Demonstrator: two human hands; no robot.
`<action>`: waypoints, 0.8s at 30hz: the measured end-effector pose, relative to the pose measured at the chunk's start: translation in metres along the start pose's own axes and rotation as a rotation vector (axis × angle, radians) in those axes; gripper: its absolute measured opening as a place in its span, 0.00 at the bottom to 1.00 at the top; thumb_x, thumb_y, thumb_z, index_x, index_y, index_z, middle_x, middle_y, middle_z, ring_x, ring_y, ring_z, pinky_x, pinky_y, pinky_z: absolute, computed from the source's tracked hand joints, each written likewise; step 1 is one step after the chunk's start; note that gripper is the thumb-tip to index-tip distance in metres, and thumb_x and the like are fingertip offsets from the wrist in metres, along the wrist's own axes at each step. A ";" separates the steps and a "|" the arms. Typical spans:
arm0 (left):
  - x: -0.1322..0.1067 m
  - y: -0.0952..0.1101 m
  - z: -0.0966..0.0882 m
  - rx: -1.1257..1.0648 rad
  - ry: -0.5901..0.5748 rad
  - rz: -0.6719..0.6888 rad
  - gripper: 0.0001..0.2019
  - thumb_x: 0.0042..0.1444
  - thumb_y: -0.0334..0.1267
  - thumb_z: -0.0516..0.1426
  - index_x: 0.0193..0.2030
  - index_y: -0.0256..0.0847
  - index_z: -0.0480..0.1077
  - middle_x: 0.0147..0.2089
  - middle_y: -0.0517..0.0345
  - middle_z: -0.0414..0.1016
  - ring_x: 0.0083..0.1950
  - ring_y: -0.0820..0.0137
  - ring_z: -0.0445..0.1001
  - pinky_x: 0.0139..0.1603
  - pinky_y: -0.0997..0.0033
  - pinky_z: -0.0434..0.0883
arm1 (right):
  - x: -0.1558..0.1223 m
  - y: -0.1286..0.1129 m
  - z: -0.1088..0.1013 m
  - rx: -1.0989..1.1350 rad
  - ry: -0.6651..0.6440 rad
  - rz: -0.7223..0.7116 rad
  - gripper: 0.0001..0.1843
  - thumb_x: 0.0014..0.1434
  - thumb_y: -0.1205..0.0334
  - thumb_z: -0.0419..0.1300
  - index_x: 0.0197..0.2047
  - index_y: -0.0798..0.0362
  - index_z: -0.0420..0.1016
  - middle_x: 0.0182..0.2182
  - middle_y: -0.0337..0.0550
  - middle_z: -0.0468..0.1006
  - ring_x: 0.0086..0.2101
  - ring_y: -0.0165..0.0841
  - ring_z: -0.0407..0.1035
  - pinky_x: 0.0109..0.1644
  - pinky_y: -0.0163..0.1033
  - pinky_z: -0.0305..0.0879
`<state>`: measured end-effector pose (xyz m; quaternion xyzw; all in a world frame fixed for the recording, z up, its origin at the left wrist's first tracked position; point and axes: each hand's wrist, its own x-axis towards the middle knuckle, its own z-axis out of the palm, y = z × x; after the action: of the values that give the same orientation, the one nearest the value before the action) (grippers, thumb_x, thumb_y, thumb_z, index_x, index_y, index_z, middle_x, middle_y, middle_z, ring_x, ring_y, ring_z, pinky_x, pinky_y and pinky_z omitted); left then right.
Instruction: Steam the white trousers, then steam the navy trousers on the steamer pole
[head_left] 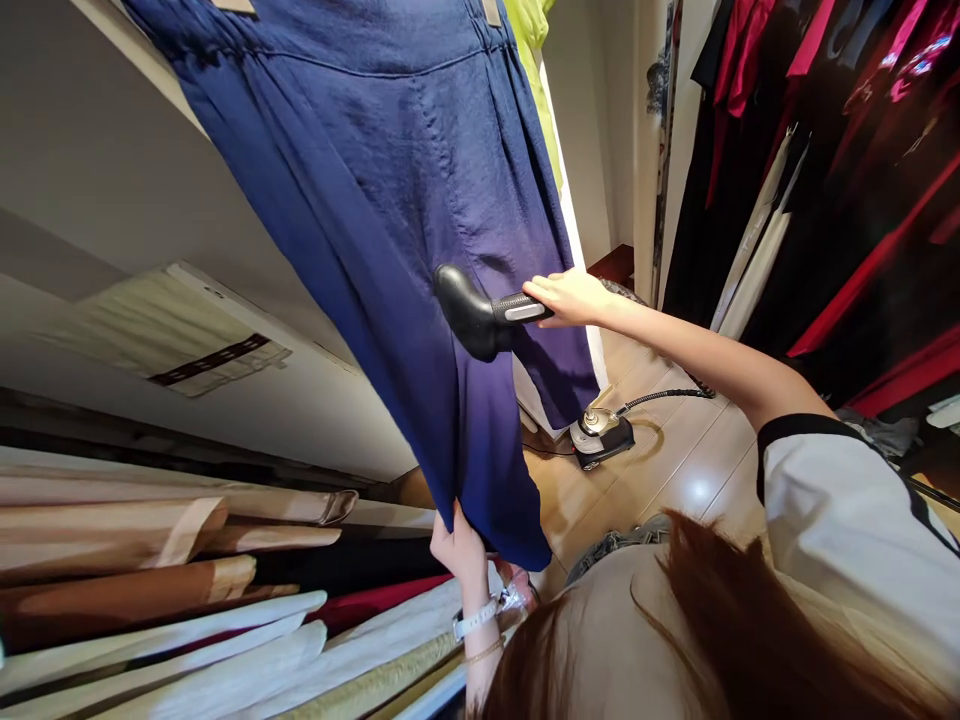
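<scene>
A pair of navy blue trousers [375,150] hangs in front of me, its elastic waist at the top of the view. My right hand [566,297] is closed round the handle of a black garment steamer head [466,312]. The steamer head lies over the upper legs of the trousers; whether it presses on the cloth I cannot tell. Lower down, my left hand [459,545] grips one trouser leg near its hem, with the fingers partly hidden by the fabric. On that wrist is a white watch [475,618].
The steamer base [600,438] stands on the tiled floor [675,480] with its ribbed hose [664,394] running right. Clothes hang at lower left, such as a brown garment [120,595], and red and black ones [750,60] at right. A yellow-green garment [531,25] is behind the trousers.
</scene>
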<state>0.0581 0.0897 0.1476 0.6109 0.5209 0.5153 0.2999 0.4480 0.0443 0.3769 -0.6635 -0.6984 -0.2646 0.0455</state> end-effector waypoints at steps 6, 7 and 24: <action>0.003 -0.009 0.001 0.054 -0.011 0.007 0.25 0.56 0.58 0.56 0.36 0.33 0.76 0.31 0.58 0.72 0.35 0.69 0.65 0.39 0.71 0.62 | -0.004 -0.010 -0.009 -0.028 0.036 -0.042 0.28 0.68 0.45 0.55 0.60 0.59 0.60 0.49 0.55 0.76 0.44 0.44 0.75 0.41 0.40 0.59; 0.004 -0.012 0.002 0.060 -0.009 0.005 0.26 0.55 0.58 0.55 0.37 0.33 0.77 0.31 0.57 0.73 0.35 0.69 0.65 0.39 0.71 0.62 | -0.003 -0.012 -0.010 -0.028 0.042 -0.058 0.28 0.68 0.45 0.55 0.60 0.59 0.60 0.49 0.56 0.76 0.44 0.44 0.75 0.41 0.40 0.59; 0.010 -0.020 0.005 0.091 -0.003 0.035 0.33 0.55 0.60 0.55 0.48 0.29 0.80 0.37 0.45 0.81 0.36 0.63 0.72 0.41 0.66 0.67 | -0.002 0.038 0.001 -0.021 -0.031 0.125 0.28 0.64 0.48 0.60 0.59 0.58 0.65 0.48 0.57 0.79 0.42 0.45 0.75 0.42 0.42 0.58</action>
<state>0.0559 0.1052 0.1313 0.6339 0.5326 0.4950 0.2635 0.4851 0.0418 0.3867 -0.7102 -0.6533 -0.2584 0.0442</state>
